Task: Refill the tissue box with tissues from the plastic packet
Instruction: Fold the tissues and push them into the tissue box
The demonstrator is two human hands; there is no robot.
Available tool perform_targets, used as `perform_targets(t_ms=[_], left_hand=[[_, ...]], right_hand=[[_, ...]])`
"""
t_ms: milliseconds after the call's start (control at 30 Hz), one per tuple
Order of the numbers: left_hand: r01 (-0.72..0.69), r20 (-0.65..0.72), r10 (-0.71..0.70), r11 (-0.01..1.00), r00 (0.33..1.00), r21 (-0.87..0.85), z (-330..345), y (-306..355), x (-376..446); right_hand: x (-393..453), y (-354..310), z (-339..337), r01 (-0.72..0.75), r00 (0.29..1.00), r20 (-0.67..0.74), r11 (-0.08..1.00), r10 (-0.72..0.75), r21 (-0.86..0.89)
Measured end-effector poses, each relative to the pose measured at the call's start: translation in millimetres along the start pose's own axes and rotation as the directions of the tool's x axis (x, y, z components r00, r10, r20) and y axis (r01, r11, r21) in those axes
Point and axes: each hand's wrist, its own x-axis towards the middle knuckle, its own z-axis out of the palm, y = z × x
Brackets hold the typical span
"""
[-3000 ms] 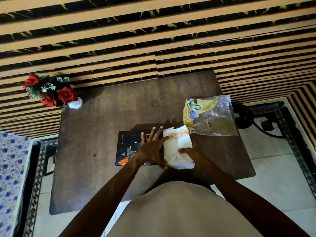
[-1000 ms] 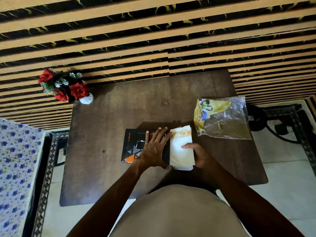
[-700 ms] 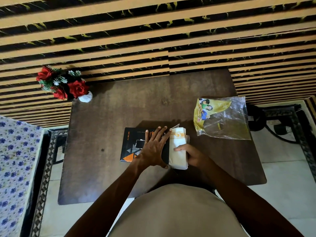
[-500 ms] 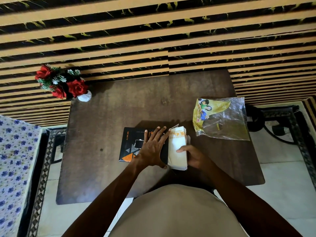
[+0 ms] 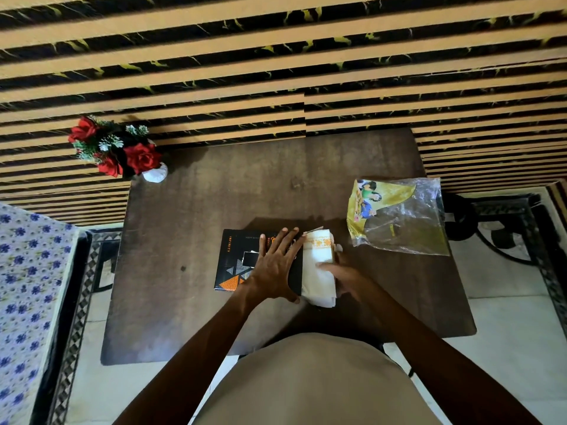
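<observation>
1. My left hand [image 5: 276, 271] lies flat, fingers spread, pressing down on the black tissue box [image 5: 233, 262] near the front middle of the surface [image 5: 190, 317]; its grip is released, holding nothing, only pinning the box.
2. My right hand [image 5: 343, 279] is clenched on the folded stack of tissues [image 5: 317, 265], which stands against the box's right end. I cannot tell whether any of the stack is inside the box yet.
3. The plastic packet [image 5: 399, 216] lies well apart to the right on the surface and looks empty, so I judge the whole refill is in my right hand.
4. Risk: the soft stack could buckle or fan out as I push it in, because only its near part is gripped and the far end with the orange pattern is free.
5. Risk: the box could slide left if my flat palm eases off while the right hand pushes.
6. Risk: a flap or edge at the box's open end could catch the stack and tear the outer sheets.
7. The flowers [image 5: 116, 151] at the far left corner are well clear.
</observation>
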Motion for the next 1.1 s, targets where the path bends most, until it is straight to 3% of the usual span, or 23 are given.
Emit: perform_targets(t_ms=[67,300,333,433,500,733,1100], left_hand=[[-0.002,0.001,0.002,1.0,1.0,0.004,0,1,-1],[-0.018,0.017,0.019,1.0,1.0,-0.019,-2,0,1],[-0.017,0.018,0.018,1.0,1.0,-0.017,-3,1,1],[-0.014,0.017,0.014,1.0,1.0,-0.02,-4,0,2],[-0.017,0.018,0.017,1.0,1.0,-0.017,-4,1,1],[-0.012,0.033,0.013,0.999,0.999,-0.046,-5,1,1],[-0.05,0.052,0.046,0.996,0.998,0.076,-13,-16,-4]], right_hand=[[-4,3,1,-0.022,1.0,-0.016,0.999,0.021,-0.029],[-1,-3,40,0.082,0.984,-0.123,0.939,-0.13,-0.333],[1,-5,42,0.057,0.986,-0.128,0.947,-0.102,-0.316],[-2,-12,38,-0.11,0.984,-0.147,0.993,0.104,-0.033],[-3,-12,33,-0.153,0.975,-0.159,0.988,0.153,0.014],[-6,-22,56,-0.057,0.985,-0.169,0.993,0.039,-0.102],[-10,-16,43,-0.117,0.993,0.035,0.983,0.113,0.14]])
